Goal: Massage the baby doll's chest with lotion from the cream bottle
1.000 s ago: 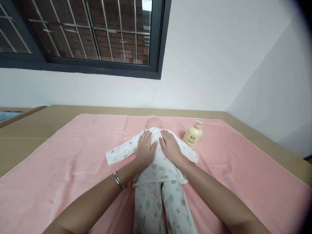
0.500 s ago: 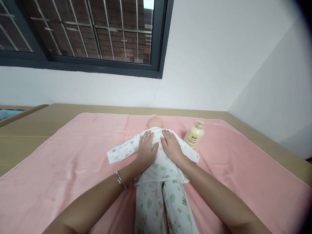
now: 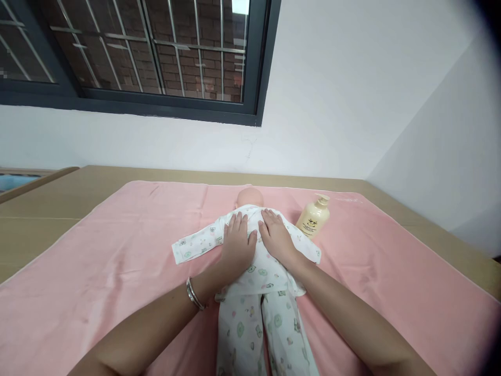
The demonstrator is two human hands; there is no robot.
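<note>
A baby doll [image 3: 270, 279] in a white printed top and trousers lies stretched out, its bald head at the far end and no face showing. On the left side of its upper back my left hand [image 3: 238, 245] rests flat, fingers pointing away and thumb apart. My right hand [image 3: 276, 236] lies flat on the right side of the back, thumb toward the other hand. Both hands are open and hold nothing. Beside the doll's right-hand sleeve, a pale yellow pump bottle [image 3: 314, 216] leans at a tilt.
Under the doll a pink sheet [image 3: 136, 235] with soft creases covers most of the wooden tabletop [image 3: 105, 175]. Behind stands a white wall [image 3: 313, 104] with a dark-framed, barred window [image 3: 164, 104]. A silver bracelet [image 3: 193, 293] circles my left wrist.
My left hand has slid very slightly toward me and to the right on the doll's back. The right hand stays nearly still. The whole view has shifted a little.
</note>
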